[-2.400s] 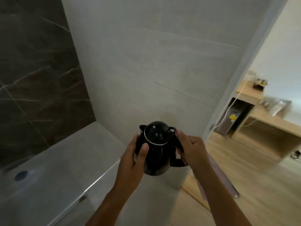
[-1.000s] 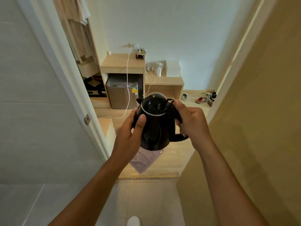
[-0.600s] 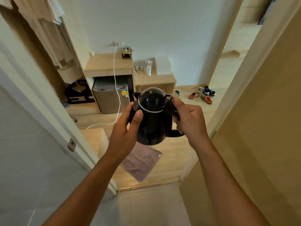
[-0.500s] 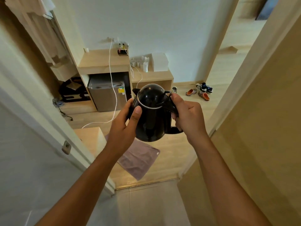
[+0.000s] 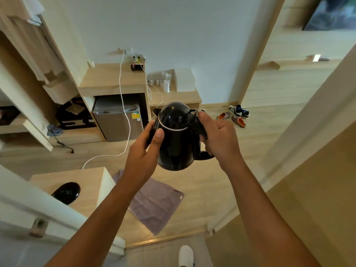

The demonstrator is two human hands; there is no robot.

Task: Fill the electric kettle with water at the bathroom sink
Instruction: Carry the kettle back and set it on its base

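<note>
1. At mid-frame, a black kettle (image 5: 176, 137) is held in the air over a wood floor (image 5: 260, 135), upright, lid shut, spout pointing away from the camera.
2. Left hand (image 5: 143, 151): cupped around the kettle's left side, thumb lying across the front of the body just under the silver rim band; the other fingers are behind the kettle and cannot be seen.
3. Right hand (image 5: 217, 137): fingers closed around the handle on the kettle's right side, thumb near the lid's rear edge.
4. Below the kettle, a grey mat (image 5: 154, 205) lies flat on the floor, just past a metal threshold strip (image 5: 165, 240).
5. Lower left: a black round base (image 5: 66, 192) sits on a low wood block (image 5: 90, 182), partly hidden by a white door frame (image 5: 23, 195).
6. Background: a small fridge (image 5: 117, 122) stands under a wood counter (image 5: 111, 79); a white cable (image 5: 123, 93) runs from the wall down to the floor.
7. Shoes (image 5: 236, 115) lie by the far wall, right of the kettle.
8. No sink is in view.
</note>
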